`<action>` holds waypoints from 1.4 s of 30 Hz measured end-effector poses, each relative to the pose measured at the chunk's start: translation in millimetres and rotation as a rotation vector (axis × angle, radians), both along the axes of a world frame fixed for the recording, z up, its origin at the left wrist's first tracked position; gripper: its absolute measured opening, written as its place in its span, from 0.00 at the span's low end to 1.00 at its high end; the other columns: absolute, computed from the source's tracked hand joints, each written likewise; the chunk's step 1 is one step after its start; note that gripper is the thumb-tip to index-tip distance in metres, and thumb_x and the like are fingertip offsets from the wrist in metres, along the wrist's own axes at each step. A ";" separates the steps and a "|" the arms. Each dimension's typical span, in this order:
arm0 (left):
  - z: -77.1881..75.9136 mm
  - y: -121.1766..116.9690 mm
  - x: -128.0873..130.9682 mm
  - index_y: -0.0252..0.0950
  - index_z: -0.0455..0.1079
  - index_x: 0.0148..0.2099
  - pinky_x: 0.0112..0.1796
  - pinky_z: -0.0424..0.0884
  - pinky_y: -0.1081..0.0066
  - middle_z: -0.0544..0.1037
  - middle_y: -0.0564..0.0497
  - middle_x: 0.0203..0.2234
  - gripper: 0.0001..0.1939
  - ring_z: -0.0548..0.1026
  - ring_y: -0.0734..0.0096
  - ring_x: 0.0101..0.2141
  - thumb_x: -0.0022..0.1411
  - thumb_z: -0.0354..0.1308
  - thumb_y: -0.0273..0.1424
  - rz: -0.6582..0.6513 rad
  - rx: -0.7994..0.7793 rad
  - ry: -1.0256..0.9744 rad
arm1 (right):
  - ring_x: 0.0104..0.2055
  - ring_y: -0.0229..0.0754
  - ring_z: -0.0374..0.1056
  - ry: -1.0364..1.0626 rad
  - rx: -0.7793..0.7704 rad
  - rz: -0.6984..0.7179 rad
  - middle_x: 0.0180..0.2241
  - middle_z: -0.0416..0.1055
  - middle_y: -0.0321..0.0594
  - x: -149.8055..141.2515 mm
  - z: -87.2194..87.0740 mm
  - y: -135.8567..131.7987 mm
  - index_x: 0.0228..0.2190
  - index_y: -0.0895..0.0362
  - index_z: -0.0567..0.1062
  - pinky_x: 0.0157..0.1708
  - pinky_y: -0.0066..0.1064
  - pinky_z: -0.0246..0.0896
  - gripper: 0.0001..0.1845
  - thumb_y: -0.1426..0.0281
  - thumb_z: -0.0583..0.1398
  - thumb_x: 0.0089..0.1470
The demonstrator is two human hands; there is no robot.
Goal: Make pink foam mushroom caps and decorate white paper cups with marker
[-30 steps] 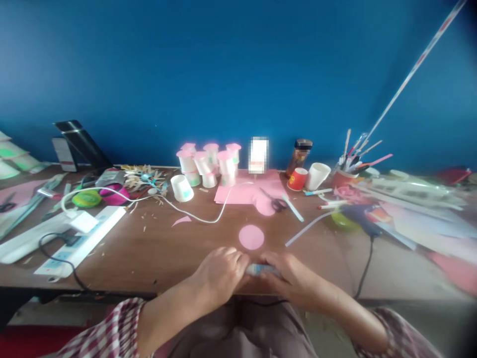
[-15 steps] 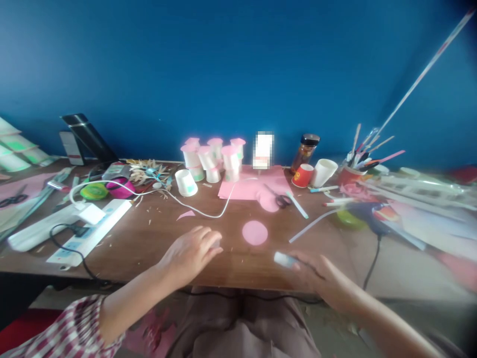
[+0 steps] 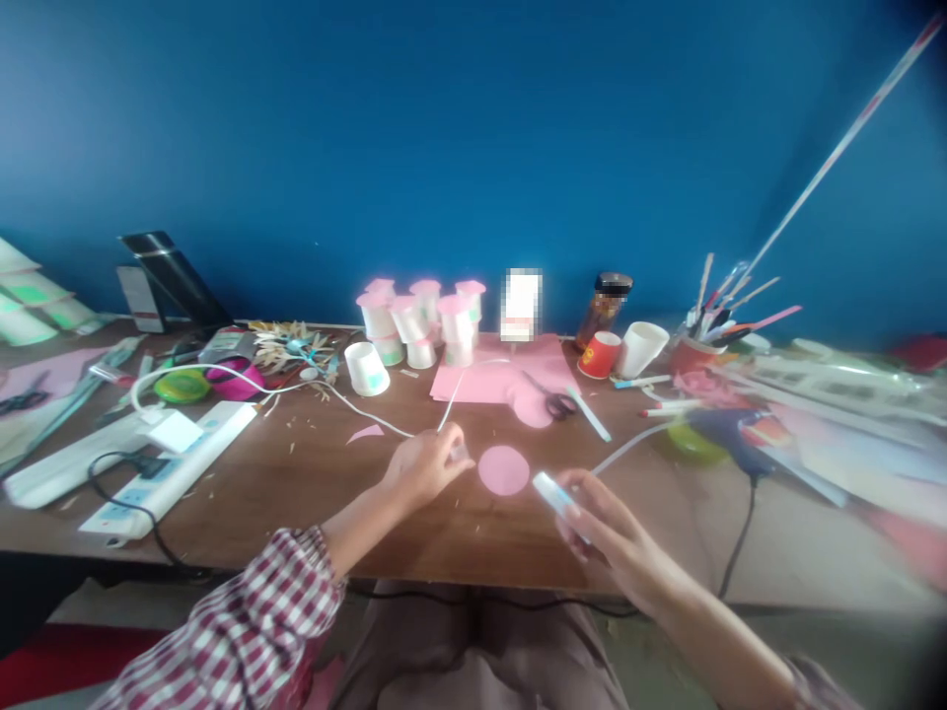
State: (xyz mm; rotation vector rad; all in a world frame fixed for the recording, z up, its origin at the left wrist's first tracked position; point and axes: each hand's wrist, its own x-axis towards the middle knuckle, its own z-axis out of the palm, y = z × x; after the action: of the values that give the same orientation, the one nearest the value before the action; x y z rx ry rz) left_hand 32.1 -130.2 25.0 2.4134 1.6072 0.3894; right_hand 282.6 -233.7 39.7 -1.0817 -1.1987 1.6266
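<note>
My right hand (image 3: 603, 518) holds a glue stick (image 3: 554, 493), a white tube with a blue label, its end tilted up to the left. My left hand (image 3: 429, 463) is closed around a small pale piece (image 3: 458, 452) that looks like the glue stick's cap, mostly hidden by the fingers. Between the hands a round pink paper disc (image 3: 504, 470) lies flat on the brown table (image 3: 444, 532). Neither hand touches it; the glue stick's end is just right of it. A white cable (image 3: 370, 414) runs behind my left hand.
Pink-topped paper cups (image 3: 406, 325) stand stacked at the back, beside a lone white cup (image 3: 365, 370). Scissors (image 3: 558, 402) lie on pink paper (image 3: 473, 380). Power strips (image 3: 170, 473) are left; a glue gun (image 3: 721, 434), pens and a red cup (image 3: 599, 355) are right.
My hands were together around the glue stick, then moved apart, the stick staying in my right hand. Since then both have come forward and closer to the pink disc.
</note>
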 end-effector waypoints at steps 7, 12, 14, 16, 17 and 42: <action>-9.3 11.5 16.0 0.42 0.67 0.41 0.30 0.64 0.71 0.76 0.51 0.30 0.16 0.74 0.65 0.32 0.56 0.56 0.46 0.057 0.103 0.136 | 0.22 0.30 0.50 -0.001 0.094 -0.115 0.21 0.56 0.30 -0.4 -9.7 5.2 0.37 0.56 0.69 0.21 0.23 0.45 0.12 0.62 0.61 0.53; -15.5 -5.3 7.0 0.39 0.68 0.41 0.38 0.67 0.68 0.76 0.49 0.37 0.12 0.73 0.66 0.39 0.65 0.47 0.38 -0.150 0.209 -0.027 | 0.22 0.29 0.50 0.072 0.102 -0.263 0.21 0.58 0.30 -1.9 -24.5 14.1 0.36 0.57 0.72 0.22 0.23 0.46 0.11 0.65 0.63 0.51; -19.6 -15.7 3.4 0.38 0.68 0.44 0.46 0.66 0.66 0.75 0.48 0.41 0.12 0.71 0.66 0.44 0.66 0.45 0.33 -0.344 0.223 -0.078 | 0.23 0.30 0.52 0.078 0.113 -0.306 0.23 0.60 0.32 -4.0 -29.5 18.7 0.36 0.56 0.73 0.23 0.23 0.48 0.12 0.65 0.65 0.49; -23.7 -24.5 2.3 0.37 0.66 0.49 0.51 0.63 0.63 0.74 0.47 0.45 0.12 0.69 0.65 0.49 0.65 0.47 0.31 -0.446 0.209 -0.104 | 0.24 0.31 0.54 0.048 0.139 -0.340 0.24 0.62 0.33 -7.1 -32.6 23.4 0.37 0.56 0.73 0.24 0.24 0.51 0.13 0.65 0.65 0.48; -25.4 -27.9 2.7 0.36 0.65 0.50 0.52 0.62 0.62 0.73 0.47 0.46 0.13 0.68 0.65 0.50 0.64 0.48 0.30 -0.455 0.204 -0.113 | 0.25 0.32 0.56 0.014 0.160 -0.359 0.25 0.64 0.34 -9.0 -33.3 25.7 0.37 0.56 0.73 0.24 0.25 0.52 0.14 0.64 0.65 0.48; -29.0 -33.6 13.5 0.37 0.69 0.45 0.51 0.64 0.61 0.72 0.47 0.43 0.11 0.67 0.63 0.49 0.64 0.49 0.31 -0.434 0.149 -0.183 | 0.36 0.47 0.64 -0.969 0.929 -0.184 0.32 0.68 0.44 -30.8 -44.8 49.0 0.35 0.58 0.67 0.37 0.37 0.59 0.06 0.67 0.54 0.59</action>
State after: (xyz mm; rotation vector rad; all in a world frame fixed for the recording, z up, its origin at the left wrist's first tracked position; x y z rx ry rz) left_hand 45.6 -163.8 -3.9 2.6518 0.9750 0.6406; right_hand 251.9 -184.7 -5.1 -1.2664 -2.0685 0.1841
